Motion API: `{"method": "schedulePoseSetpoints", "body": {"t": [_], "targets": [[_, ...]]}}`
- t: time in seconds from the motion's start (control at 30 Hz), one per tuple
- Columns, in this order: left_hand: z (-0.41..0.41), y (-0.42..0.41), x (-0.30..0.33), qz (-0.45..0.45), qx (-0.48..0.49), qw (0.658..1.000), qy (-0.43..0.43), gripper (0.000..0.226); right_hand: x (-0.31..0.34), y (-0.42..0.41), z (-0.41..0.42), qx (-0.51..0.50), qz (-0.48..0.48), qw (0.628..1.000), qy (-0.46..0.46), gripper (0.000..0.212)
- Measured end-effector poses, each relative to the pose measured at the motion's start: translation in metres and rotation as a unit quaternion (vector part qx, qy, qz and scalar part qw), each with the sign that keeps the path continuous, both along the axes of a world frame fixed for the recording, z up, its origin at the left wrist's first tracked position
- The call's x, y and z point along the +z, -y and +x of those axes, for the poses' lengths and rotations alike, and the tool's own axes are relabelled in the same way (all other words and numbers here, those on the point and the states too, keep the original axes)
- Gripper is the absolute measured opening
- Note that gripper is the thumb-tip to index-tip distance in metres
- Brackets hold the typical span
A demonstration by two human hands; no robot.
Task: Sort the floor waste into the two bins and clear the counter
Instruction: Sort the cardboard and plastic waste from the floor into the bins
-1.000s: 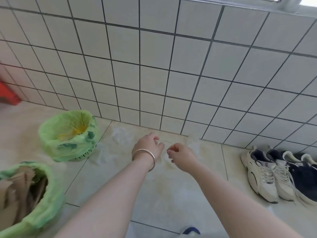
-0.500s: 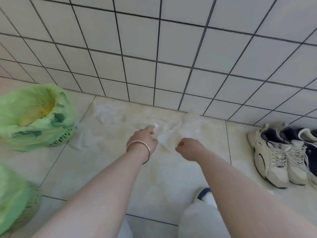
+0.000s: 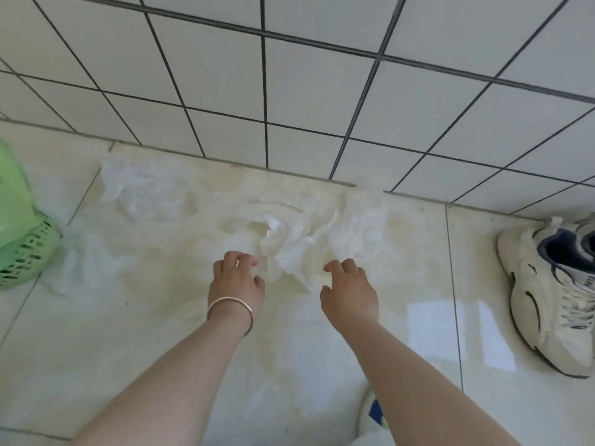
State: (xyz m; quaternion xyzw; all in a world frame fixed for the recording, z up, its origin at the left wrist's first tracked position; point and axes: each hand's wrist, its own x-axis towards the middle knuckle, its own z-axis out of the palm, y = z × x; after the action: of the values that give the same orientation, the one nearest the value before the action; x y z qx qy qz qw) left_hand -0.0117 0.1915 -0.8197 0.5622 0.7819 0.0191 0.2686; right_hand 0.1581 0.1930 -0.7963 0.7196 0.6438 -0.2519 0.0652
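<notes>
Reaching for the crumpled clear plastic bag (image 3: 289,239) at frame centre, lying on the floor (image 3: 128,349) just above both hands. Its wrinkled body runs roughly left-right, stretching toward the wall (image 3: 322,91) base at upper right. Left hand (image 3: 236,280) sits at the bag's lower-left edge, right hand (image 3: 349,289) at its lower-right edge; the bag lies between and just beyond the fingertips. Left looks marginally nearer, possibly touching; contact is too blurred to confirm. Both hands are loosely curled and grasping nothing yet, palms down. Silver bangle (image 3: 230,309) on the left wrist.

2 more clear bags: 1 at upper left (image 3: 145,194), 1 at left (image 3: 87,268) beside the green bin (image 3: 22,252), which is cut off by the left edge. Sneaker (image 3: 553,300) at right, well apart.

Judgement: next move is a short forward pinch from both sides, then carry left to the bin.
</notes>
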Motion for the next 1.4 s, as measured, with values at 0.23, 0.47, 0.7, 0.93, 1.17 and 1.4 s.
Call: {"method": "schedulePoseSetpoints", "body": {"t": [0.23, 0.47, 0.7, 0.93, 1.17, 1.4], "targets": [[0.010, -0.043, -0.014, 0.074, -0.025, 0.997, -0.018, 0.043, -0.015, -0.035, 0.001, -0.037, 0.075, 0.996, 0.030, 0.049], [0.029, -0.064, -0.036, -0.008, -0.153, 0.987, -0.049, 0.075, -0.033, -0.075, 0.024, -0.112, 0.059, 0.990, 0.065, 0.079], [0.037, -0.077, -0.056, -0.099, -0.205, 0.971, -0.079, 0.085, -0.056, -0.116, 0.036, -0.077, 0.030, 0.993, 0.084, 0.065], [0.040, -0.072, -0.071, -0.021, -0.180, 0.983, 0.000, 0.048, -0.078, -0.093, 0.027, -0.085, -0.065, 0.991, 0.078, 0.051], [0.046, -0.056, -0.065, -0.039, -0.221, 0.974, 0.040, 0.038, -0.080, -0.073, -0.006, -0.131, -0.046, 0.990, -0.038, 0.039], [0.033, -0.061, -0.050, -0.042, -0.037, 0.992, 0.110, 0.020, -0.064, -0.079, -0.008, -0.186, -0.014, 0.977, -0.100, 0.052]]}}
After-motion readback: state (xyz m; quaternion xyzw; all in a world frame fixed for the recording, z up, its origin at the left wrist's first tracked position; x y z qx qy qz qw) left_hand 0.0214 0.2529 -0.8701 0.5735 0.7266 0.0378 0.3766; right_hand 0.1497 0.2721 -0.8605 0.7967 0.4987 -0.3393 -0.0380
